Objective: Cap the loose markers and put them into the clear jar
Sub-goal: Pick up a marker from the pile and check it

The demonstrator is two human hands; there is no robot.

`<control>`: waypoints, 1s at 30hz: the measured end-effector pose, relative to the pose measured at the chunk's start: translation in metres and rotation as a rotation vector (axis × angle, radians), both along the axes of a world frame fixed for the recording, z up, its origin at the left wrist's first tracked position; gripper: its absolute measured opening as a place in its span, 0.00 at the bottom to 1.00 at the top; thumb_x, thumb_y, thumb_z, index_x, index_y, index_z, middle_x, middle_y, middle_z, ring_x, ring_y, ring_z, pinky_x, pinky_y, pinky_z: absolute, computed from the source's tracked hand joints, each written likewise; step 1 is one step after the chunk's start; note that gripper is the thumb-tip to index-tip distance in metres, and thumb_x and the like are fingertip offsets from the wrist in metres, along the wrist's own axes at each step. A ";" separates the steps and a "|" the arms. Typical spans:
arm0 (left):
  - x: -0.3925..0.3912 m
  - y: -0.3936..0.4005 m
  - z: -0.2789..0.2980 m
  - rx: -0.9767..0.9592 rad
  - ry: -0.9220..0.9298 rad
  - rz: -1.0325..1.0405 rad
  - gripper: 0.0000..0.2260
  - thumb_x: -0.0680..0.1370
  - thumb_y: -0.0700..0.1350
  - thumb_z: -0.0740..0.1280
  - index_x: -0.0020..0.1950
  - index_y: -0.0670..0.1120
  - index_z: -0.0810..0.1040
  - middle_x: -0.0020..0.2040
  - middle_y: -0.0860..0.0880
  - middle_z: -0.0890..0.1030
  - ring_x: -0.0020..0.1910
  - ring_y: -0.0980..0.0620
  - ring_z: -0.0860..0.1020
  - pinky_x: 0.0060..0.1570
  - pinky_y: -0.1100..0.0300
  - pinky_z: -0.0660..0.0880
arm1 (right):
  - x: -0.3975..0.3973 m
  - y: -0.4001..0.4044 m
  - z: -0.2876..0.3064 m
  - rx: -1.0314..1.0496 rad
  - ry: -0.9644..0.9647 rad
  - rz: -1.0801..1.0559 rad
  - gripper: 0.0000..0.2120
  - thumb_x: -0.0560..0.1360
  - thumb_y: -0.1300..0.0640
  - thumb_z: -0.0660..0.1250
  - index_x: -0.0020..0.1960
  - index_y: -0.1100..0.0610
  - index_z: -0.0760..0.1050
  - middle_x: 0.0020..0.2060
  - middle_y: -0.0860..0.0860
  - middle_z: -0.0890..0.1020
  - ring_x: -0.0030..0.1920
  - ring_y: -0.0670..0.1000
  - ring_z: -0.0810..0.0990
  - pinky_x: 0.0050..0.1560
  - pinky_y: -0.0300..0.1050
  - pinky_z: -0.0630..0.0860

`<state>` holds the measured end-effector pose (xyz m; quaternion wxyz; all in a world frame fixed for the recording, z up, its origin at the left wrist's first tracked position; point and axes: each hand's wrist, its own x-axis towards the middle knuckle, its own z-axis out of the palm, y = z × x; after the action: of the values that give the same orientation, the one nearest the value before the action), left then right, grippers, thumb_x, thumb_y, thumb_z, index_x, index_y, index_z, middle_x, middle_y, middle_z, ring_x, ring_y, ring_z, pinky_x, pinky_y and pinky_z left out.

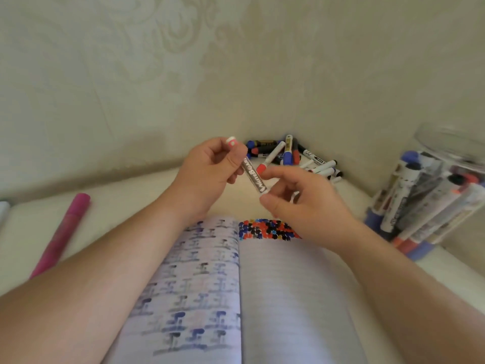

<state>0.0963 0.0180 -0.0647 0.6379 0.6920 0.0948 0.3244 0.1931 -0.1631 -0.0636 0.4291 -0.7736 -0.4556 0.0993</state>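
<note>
While both hands pinch the marker (253,177), left (210,170) high, right (296,198) low, it seems light, stiff, best held mid-barrel.

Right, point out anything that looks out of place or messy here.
The pink marker lies alone at the far left, apart from the marker pile in the corner. The open notebook has dots of ink across the top of its right page. The clear jar appears to lean.
</note>
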 end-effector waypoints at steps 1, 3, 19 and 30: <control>0.000 -0.001 -0.002 0.003 0.001 -0.061 0.11 0.80 0.53 0.71 0.51 0.45 0.83 0.37 0.49 0.82 0.35 0.52 0.75 0.40 0.60 0.75 | -0.004 0.001 0.000 -0.036 -0.020 0.030 0.13 0.77 0.50 0.74 0.61 0.41 0.80 0.39 0.43 0.85 0.37 0.45 0.79 0.40 0.40 0.75; -0.002 -0.004 -0.007 0.118 0.044 -0.156 0.13 0.82 0.57 0.66 0.54 0.50 0.85 0.43 0.46 0.84 0.42 0.47 0.80 0.48 0.50 0.78 | -0.010 0.005 0.001 0.041 0.103 0.078 0.10 0.77 0.53 0.75 0.58 0.45 0.82 0.37 0.46 0.86 0.33 0.44 0.78 0.37 0.39 0.74; -0.015 -0.025 -0.007 0.757 0.311 -0.170 0.13 0.82 0.57 0.66 0.61 0.56 0.67 0.58 0.60 0.80 0.54 0.65 0.78 0.49 0.63 0.76 | -0.008 0.012 -0.004 0.425 0.609 0.038 0.10 0.84 0.52 0.64 0.47 0.57 0.74 0.32 0.55 0.76 0.26 0.47 0.67 0.25 0.38 0.63; -0.023 -0.029 0.008 0.760 0.380 -0.288 0.05 0.85 0.55 0.60 0.54 0.65 0.65 0.41 0.72 0.77 0.40 0.68 0.76 0.40 0.67 0.68 | -0.007 0.002 -0.001 0.466 0.608 0.116 0.15 0.74 0.52 0.71 0.39 0.57 0.66 0.27 0.55 0.77 0.26 0.49 0.72 0.25 0.40 0.66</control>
<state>0.0732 -0.0106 -0.0569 0.3483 0.9307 -0.0130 0.1110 0.1861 -0.1615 -0.0642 0.7026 -0.5634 -0.3610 0.2420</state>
